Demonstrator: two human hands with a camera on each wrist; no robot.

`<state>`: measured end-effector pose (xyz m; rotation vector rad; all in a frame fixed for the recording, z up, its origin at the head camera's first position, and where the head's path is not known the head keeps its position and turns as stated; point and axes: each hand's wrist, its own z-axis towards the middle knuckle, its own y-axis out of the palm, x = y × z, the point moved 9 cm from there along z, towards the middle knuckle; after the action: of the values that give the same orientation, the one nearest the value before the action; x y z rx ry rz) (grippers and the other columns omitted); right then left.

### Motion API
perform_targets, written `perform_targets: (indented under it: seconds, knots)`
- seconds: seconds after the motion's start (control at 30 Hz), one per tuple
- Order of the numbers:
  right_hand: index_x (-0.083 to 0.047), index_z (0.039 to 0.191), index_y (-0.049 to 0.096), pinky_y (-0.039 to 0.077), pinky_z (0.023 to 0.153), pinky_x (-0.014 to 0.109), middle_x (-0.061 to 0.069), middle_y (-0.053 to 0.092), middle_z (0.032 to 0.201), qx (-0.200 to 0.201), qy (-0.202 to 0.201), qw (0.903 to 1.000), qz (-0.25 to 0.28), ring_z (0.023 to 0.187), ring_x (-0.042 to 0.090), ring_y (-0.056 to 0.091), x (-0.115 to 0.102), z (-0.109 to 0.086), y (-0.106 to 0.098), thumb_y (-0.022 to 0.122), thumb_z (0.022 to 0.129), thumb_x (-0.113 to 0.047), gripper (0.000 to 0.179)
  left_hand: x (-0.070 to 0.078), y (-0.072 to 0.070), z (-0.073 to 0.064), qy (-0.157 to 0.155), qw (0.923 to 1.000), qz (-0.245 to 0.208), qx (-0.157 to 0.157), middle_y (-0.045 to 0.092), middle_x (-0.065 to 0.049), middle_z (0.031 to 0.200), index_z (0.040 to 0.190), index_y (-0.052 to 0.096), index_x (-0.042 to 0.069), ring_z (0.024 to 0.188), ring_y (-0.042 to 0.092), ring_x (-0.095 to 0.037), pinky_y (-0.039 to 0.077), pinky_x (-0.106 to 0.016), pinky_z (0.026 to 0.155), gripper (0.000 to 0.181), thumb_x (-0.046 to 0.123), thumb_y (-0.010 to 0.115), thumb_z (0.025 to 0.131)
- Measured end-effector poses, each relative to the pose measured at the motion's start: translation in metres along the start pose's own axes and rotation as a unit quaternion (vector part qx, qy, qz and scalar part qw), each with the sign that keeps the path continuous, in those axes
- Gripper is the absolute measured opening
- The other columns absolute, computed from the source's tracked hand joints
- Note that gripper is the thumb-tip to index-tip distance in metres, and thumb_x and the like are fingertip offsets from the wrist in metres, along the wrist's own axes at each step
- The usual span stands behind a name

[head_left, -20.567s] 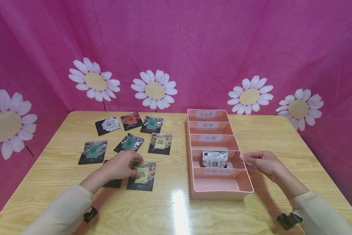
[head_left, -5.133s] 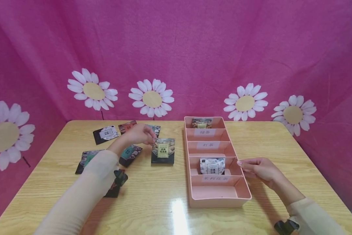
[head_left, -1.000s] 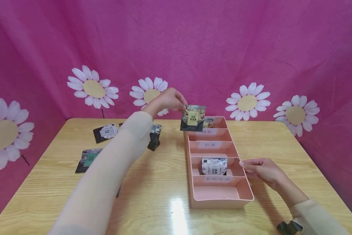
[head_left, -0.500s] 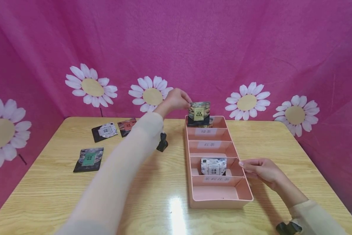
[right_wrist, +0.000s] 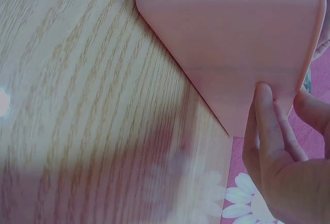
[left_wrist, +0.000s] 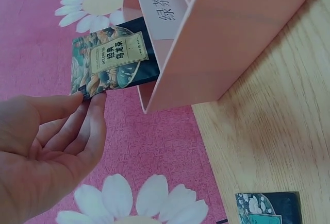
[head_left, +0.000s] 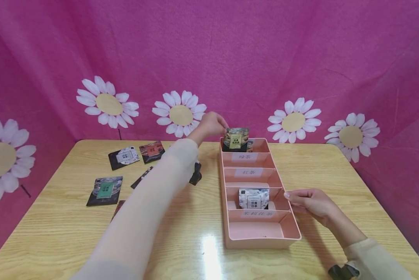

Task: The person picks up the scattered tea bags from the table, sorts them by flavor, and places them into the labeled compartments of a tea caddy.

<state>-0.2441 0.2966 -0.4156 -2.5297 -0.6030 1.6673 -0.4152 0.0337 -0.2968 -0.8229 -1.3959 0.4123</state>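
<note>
My left hand (head_left: 211, 123) pinches a black tea sachet (head_left: 236, 140) with a yellow label by its upper left corner. In the left wrist view the lower end of this tea sachet (left_wrist: 116, 59) is inside the end compartment of the pink divided box (head_left: 262, 244). Behind it, in the same back compartment, another sachet (head_left: 250, 146) partly shows. My right hand (head_left: 312, 202) holds the box's right wall, thumb at the rim and fingertips against the outer side in the right wrist view. A white sachet (head_left: 254, 198) stands in the second compartment from the front.
Left on the wooden table (head_left: 192, 249) lie a white-and-black sachet (head_left: 126, 155), a red one (head_left: 152, 151) and a green-labelled one (head_left: 105, 190). My left forearm partly covers more sachets. Paper labels mark the dividers. A pink flowered curtain (head_left: 230, 70) hangs behind.
Two yellow-labelled sachets have left the table: one went into the back compartment earlier. My left hand has carried the second rightward and lowered it there. The right hand stays at the box wall.
</note>
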Motion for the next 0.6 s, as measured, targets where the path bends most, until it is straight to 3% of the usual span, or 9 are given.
perform_targets:
  seconds: [0.2,0.3,0.43,0.6]
  knots:
    - [0.015,0.121,0.058,0.058,0.081,0.025,-0.008,0.072,0.096,0.004,0.002,1.0000,-0.002,0.088,0.002,0.068,-0.001,-0.001,0.000,0.065,0.091,-0.024,0.050,0.002,0.013,-0.003,0.012,0.9989,0.021,-0.041,0.074,-0.012,0.104,0.101,0.074,0.003,0.104,0.063,-0.022,0.049,-0.028,0.094,0.018,0.004,0.064,0.085]
    - [0.015,0.120,0.059,0.058,0.081,0.025,-0.008,0.072,0.096,0.005,0.002,1.0000,-0.002,0.088,0.002,0.068,-0.001,-0.001,0.001,0.066,0.091,-0.024,0.049,0.002,0.016,-0.005,0.018,0.9975,0.038,-0.057,0.074,-0.011,0.104,0.102,0.074,0.004,0.101,0.064,-0.021,0.051,-0.025,0.086,0.019,0.006,0.064,0.086]
    - [0.015,0.121,0.058,0.058,0.081,0.025,-0.007,0.072,0.097,0.008,0.002,0.9999,-0.008,0.088,0.002,0.067,-0.001,0.000,0.001,0.066,0.091,-0.025,0.051,0.001,0.014,-0.007,0.025,0.9971,0.045,-0.056,0.073,-0.011,0.107,0.104,0.073,0.003,0.096,0.064,-0.020,0.050,-0.021,0.075,0.021,0.005,0.064,0.086]
    - [0.017,0.123,0.054,0.058,0.082,0.026,-0.006,0.072,0.099,0.014,0.004,0.9998,-0.016,0.089,0.002,0.067,-0.002,-0.002,0.001,0.066,0.091,-0.026,0.055,-0.004,0.007,-0.009,0.031,0.9973,0.046,-0.048,0.072,-0.011,0.111,0.104,0.073,0.002,0.103,0.064,-0.023,0.052,-0.027,0.086,0.021,0.006,0.062,0.086]
